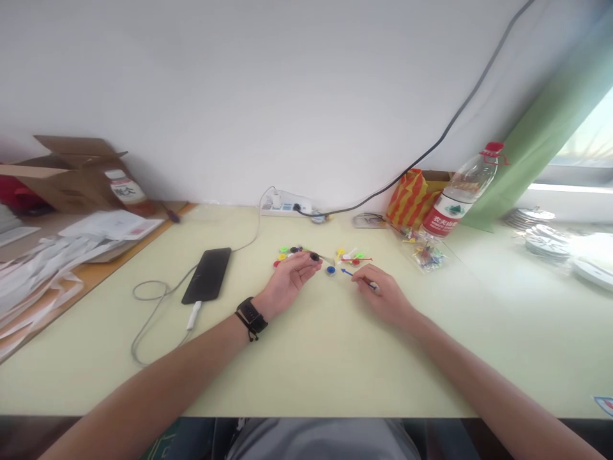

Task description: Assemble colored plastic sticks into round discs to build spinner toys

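Between our hands a blue disc [331, 271] lies on the bench [306, 358], near the fingertips of both. Our left hand [287, 281] is turned partly palm up and holds a small black piece [314, 257] in its fingertips. Our right hand [383, 291] pinches a blue arrow-tipped stick [352, 275], the arrow end pointing toward the disc. Just beyond the disc we see yellow, white, green and red small parts [345, 257]; more coloured discs [282, 257] lie behind our left hand. Farther out, a black phone [207, 275] lies to the left with a cable plugged in, a power strip [286, 203] sits by the wall, and a large clear bottle [457, 195] leans at the right, near a bag of coloured pieces [430, 255].
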{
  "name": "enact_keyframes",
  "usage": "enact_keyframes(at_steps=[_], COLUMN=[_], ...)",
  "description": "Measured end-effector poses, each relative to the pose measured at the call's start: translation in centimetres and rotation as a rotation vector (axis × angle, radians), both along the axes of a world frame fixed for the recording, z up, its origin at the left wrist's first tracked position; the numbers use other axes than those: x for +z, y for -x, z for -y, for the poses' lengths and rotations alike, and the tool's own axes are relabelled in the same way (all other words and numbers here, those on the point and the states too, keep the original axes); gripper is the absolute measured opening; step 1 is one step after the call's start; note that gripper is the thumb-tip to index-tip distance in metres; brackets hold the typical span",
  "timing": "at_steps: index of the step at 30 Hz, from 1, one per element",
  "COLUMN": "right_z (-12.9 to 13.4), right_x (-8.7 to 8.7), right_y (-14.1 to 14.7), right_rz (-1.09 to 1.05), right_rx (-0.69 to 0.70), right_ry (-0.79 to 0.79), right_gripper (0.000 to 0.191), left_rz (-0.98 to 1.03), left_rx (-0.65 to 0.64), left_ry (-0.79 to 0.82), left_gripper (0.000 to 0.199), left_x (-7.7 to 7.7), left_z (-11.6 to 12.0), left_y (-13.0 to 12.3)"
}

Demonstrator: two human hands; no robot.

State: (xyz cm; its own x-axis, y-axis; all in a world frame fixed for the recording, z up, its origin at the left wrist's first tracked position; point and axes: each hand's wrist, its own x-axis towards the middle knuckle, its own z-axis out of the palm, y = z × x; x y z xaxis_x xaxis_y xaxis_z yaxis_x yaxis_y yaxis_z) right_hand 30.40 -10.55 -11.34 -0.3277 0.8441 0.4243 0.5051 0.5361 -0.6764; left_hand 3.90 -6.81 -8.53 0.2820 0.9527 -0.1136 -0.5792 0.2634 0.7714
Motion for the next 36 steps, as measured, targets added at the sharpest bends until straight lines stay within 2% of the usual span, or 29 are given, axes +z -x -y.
enact_keyframes(at_steps=[5, 9, 13, 18, 21, 25, 36], right_z=[0.0, -0.3, -0.3, 0.2, 0.3, 0.1, 0.3], right_x=[0.2, 0.0, -0.4, -0.3, -0.2, 0.0, 0.4], right_y=[-0.1, -0.3, -0.4, 0.3, 0.6, 0.4, -0.2], right_rz=[-0.045, -0.051, 0.075, 0.332, 0.364, 0.286, 0.283], right_rx=[-0.019, -0.037, -0.062, 0.063, 0.098, 0.106, 0.073], right_ry=[-0.029, -0.073, -0.060, -0.121, -0.115, -0.059, -0.002], right_gripper=[0.029, 0.029, 0.027, 0.048, 0.042, 0.023, 0.024], left_rz=[-0.009, -0.031, -0.037, -0.036, -0.035, -0.041, -0.047], left_rx=[0.008, 0.025, 0.037, 0.048, 0.043, 0.032, 0.026], left_ry=[-0.015, -0.018, -0.019, -0.018, -0.025, -0.039, -0.034], left_gripper=[0.012, 0.013, 0.012, 0.011, 0.013, 0.012, 0.013], left_x=[-0.2, -0.4, -0.4, -0.3, -0.3, -0.4, -0.6], left_z=[-0.2, -0.3, -0.3, -0.3, -0.3, -0.3, -0.3], left_y=[0.0, 0.0, 0.0, 0.0, 0.0, 0.0, 0.1])
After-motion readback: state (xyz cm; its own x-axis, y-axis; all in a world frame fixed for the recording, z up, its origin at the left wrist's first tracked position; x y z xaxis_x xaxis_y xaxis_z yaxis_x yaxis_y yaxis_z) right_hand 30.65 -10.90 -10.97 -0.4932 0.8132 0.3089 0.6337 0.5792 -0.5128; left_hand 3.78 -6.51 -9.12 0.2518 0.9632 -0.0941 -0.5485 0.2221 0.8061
